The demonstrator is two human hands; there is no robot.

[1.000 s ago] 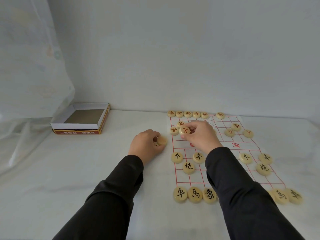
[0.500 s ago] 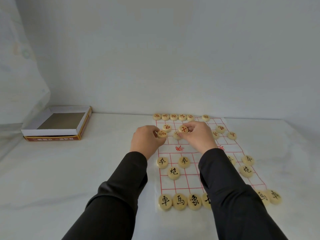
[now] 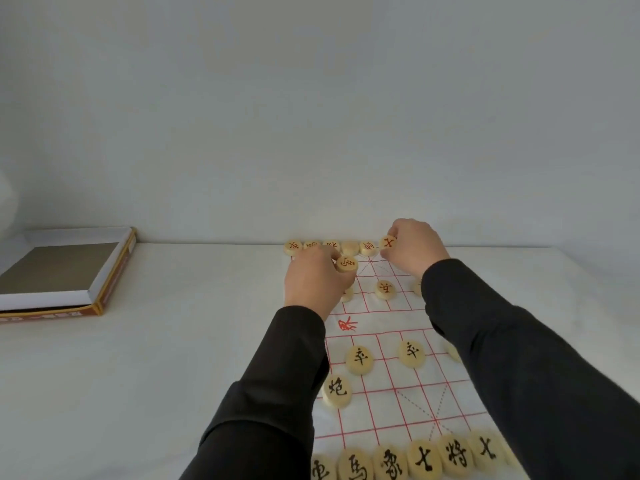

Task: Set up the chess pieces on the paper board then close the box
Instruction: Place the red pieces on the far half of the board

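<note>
Right hand [image 3: 415, 249]: you've moved it up to the far row at 12 o'clock, pinching a red piece [image 3: 388, 242].
Left hand [image 3: 317, 282]: knuckles up, pinching a second red piece [image 3: 346, 264] over the paper board [image 3: 388, 400].
Box [image 3: 45, 300]: open, 9 o'clock.

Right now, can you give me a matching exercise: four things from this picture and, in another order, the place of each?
1. open white cardboard box
2. red-marked wooden disc, left hand
3. second red-marked wooden disc, right hand
4. row of black-marked wooden discs

A. right end of visible far disc row
B. paper board's near edge
C. white table, left of board
D. just in front of far row

Pairs: 1-C, 2-D, 3-A, 4-B
</note>
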